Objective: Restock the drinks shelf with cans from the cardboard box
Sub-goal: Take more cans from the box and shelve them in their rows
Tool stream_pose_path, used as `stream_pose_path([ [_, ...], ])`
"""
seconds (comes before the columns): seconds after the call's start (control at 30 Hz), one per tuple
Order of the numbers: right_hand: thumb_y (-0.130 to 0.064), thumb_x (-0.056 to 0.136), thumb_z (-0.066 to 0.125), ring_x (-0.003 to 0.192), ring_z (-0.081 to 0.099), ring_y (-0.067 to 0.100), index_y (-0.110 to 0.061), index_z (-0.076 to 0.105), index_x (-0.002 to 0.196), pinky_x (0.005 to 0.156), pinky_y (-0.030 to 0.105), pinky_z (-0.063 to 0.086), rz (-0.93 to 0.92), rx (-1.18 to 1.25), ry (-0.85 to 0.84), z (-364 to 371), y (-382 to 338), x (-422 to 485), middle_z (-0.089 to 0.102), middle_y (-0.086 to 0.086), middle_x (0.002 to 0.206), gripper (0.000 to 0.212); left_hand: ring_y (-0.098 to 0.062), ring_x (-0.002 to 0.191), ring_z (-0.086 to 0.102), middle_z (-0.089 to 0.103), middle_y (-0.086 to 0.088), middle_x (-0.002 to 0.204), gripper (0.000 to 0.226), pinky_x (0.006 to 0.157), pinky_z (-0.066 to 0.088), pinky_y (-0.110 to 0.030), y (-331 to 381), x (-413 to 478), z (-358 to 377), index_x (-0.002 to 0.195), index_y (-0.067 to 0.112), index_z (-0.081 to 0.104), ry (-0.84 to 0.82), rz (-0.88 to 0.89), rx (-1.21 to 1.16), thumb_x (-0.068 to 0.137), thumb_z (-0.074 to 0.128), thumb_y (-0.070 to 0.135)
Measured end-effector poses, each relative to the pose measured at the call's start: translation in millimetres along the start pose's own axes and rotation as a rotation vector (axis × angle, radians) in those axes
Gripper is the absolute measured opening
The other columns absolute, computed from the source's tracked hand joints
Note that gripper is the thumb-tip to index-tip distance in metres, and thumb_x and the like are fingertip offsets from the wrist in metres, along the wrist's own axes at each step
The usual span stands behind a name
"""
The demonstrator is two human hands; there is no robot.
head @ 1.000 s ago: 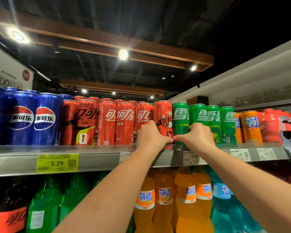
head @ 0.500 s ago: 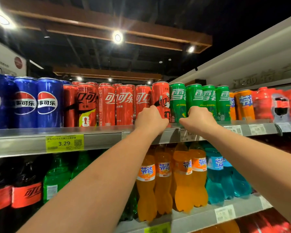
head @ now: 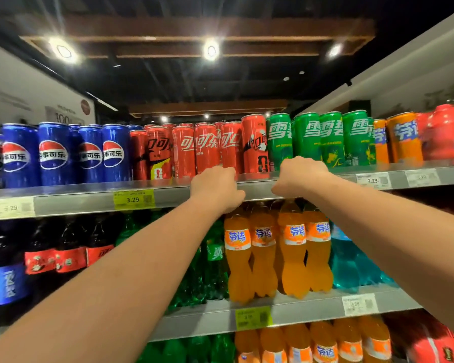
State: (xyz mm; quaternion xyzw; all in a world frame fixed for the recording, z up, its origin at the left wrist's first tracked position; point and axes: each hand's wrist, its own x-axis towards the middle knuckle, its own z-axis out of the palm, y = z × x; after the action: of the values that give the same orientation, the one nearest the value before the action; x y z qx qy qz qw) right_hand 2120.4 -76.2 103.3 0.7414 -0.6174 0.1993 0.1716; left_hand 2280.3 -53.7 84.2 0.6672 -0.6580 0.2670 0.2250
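Fingers [head: 222, 171] of my left hand [head: 215, 189] curled, tips hidden behind the knuckles; right hand [head: 299, 176] likewise a fist. Cannot tell if either grips anything. Half a second back both were up against the cans, close together; now lower, spread apart, in front of the shelf [head: 89, 200] lip. Red cans [head: 207, 150] and green cans [head: 307, 137] stand upright in rows on it, blue cans [head: 53, 153] left, orange cans [head: 404, 137] right. Left hand covers the base of some red cans; left forearm blocks the green bottles [head: 194, 279] below. Orange bottles [head: 291, 247] under both hands. Yellow price tag [head: 133, 199] left of my left hand.
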Motion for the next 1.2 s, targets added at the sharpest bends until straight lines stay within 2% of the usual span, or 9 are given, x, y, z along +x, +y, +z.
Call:
stream_pose_path([
  [0.17,-0.032,0.085,0.053,0.082,0.051,0.026,-0.015,0.049,0.097,0.068,0.032,0.041,-0.148,0.069,-0.045,10.0,-7.3,-15.4,0.051,0.004,0.088,0.021,-0.026,0.096,0.059,0.063,-0.003,0.107,0.036,0.066,0.04,-0.033,8.4,-36.8,-8.1,0.114,0.021,0.057,-0.057,-0.134,0.076,0.085,0.053,0.043],
  [0.3,-0.033,0.085,0.052,0.076,0.054,0.022,-0.015,0.053,0.088,0.061,0.029,0.041,-0.266,0.105,-0.071,26.7,-15.0,-36.8,0.056,0.001,0.082,0.019,-0.028,0.098,0.06,0.063,-0.005,0.11,0.038,0.068,0.039,-0.032,16.7,-75.5,-6.8,0.114,0.02,0.061,-0.123,-0.239,0.141,0.084,0.054,0.041],
  [0.43,-0.036,0.086,0.054,0.076,0.054,0.025,-0.015,0.05,0.08,0.065,0.032,0.041,-0.379,0.172,-0.105,40.5,-22.4,-63.1,0.054,0.002,0.079,0.022,-0.029,0.1,0.059,0.063,-0.006,0.112,0.04,0.071,0.038,-0.033,15.3,-115.6,-9.3,0.117,0.02,0.06,-0.191,-0.325,0.208,0.084,0.054,0.042],
  [0.67,-0.036,0.087,0.053,0.085,0.057,0.031,-0.014,0.056,0.095,0.064,0.031,0.038,-0.59,0.266,-0.139,85.8,-58.4,-120.8,0.06,0.007,0.097,0.023,-0.03,0.102,0.06,0.063,-0.008,0.113,0.038,0.071,0.038,-0.033,-4.1,-200.4,2.1,0.113,0.02,0.062,-0.277,-0.504,0.283,0.082,0.056,0.04],
  [0.87,-0.032,0.086,0.055,0.06,0.046,0.02,-0.015,0.048,0.076,0.061,0.031,0.037,-0.696,0.292,-0.311,148.8,-105.7,-186.0,0.047,0.001,0.069,0.021,-0.031,0.103,0.06,0.064,-0.008,0.112,0.036,0.076,0.043,-0.034,-25.5,-295.9,38.6,0.111,0.019,0.063,-0.445,-0.611,0.293,0.082,0.055,0.039],
  [0.93,-0.032,0.083,0.056,0.066,0.049,0.024,-0.015,0.045,0.071,0.063,0.031,0.037,-0.734,0.319,-0.344,170.0,-119.5,-209.6,0.045,0.001,0.07,0.024,-0.031,0.101,0.06,0.063,-0.007,0.11,0.035,0.074,0.042,-0.034,-29.5,-328.3,55.1,0.11,0.02,0.063,-0.502,-0.63,0.271,0.081,0.056,0.038],
  [1.03,-0.033,0.083,0.057,0.083,0.057,0.03,-0.013,0.055,0.082,0.067,0.032,0.038,-0.784,0.344,-0.413,205.0,-137.4,-246.8,0.048,0.003,0.084,0.021,-0.03,0.096,0.061,0.063,-0.007,0.107,0.034,0.069,0.039,-0.033,-34.7,-373.5,82.0,0.11,0.018,0.062,-0.622,-0.652,0.258,0.082,0.055,0.037],
  [1.13,-0.032,0.083,0.056,0.062,0.049,0.023,-0.015,0.046,0.067,0.062,0.031,0.036,-0.811,0.326,-0.49,239.5,-152.0,-277.8,0.052,0.001,0.075,0.025,-0.03,0.092,0.061,0.063,-0.006,0.103,0.033,0.067,0.038,-0.032,-41.2,-408.1,107.4,0.108,0.018,0.062,-0.697,-0.653,0.254,0.083,0.054,0.038],
  [1.2,-0.035,0.084,0.056,0.061,0.045,0.022,-0.018,0.045,0.067,0.06,0.03,0.035,-0.814,0.303,-0.529,259.2,-160.0,-294.7,0.045,0.0,0.067,0.026,-0.029,0.084,0.057,0.062,-0.006,0.1,0.03,0.066,0.037,-0.033,-44.4,-426.4,121.8,0.104,0.018,0.061,-0.737,-0.647,0.236,0.083,0.054,0.038],
])
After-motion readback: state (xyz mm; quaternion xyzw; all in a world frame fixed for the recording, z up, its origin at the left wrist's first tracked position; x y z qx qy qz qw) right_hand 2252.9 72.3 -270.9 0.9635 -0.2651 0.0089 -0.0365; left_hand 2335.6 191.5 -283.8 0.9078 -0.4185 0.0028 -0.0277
